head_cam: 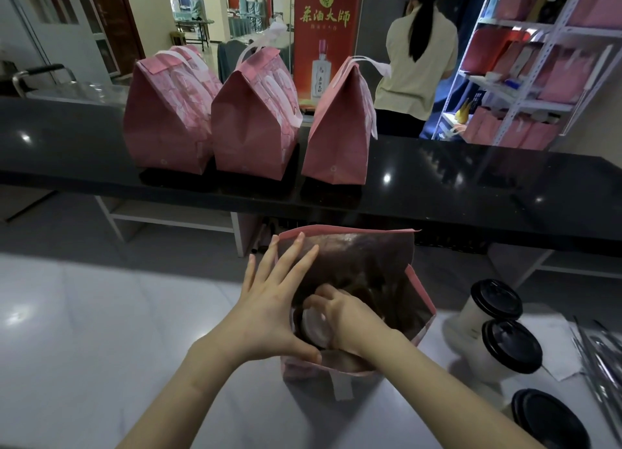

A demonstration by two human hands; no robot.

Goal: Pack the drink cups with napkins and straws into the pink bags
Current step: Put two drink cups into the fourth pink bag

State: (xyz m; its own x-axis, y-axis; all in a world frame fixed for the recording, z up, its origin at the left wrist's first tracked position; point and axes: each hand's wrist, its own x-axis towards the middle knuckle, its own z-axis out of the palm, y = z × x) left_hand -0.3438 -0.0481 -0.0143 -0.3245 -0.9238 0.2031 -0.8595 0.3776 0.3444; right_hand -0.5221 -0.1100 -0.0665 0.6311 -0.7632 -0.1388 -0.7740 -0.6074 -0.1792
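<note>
An open pink bag (417,300) stands on the white counter in front of me. My left hand (272,304) presses flat against its left rim with fingers spread, holding the mouth apart. My right hand (346,317) reaches down inside the bag and grips a white drink cup (314,327) by its side. Three white cups with black lids (498,300) stand to the right of the bag. Napkins and straws are not clearly visible; a white sheet lies under the cups.
Three closed pink bags (252,119) stand in a row on the black raised counter (471,179). A person stands behind it near a metal shelf (525,78) with more pink bags. Shiny wrapped sticks (602,357) lie at the far right.
</note>
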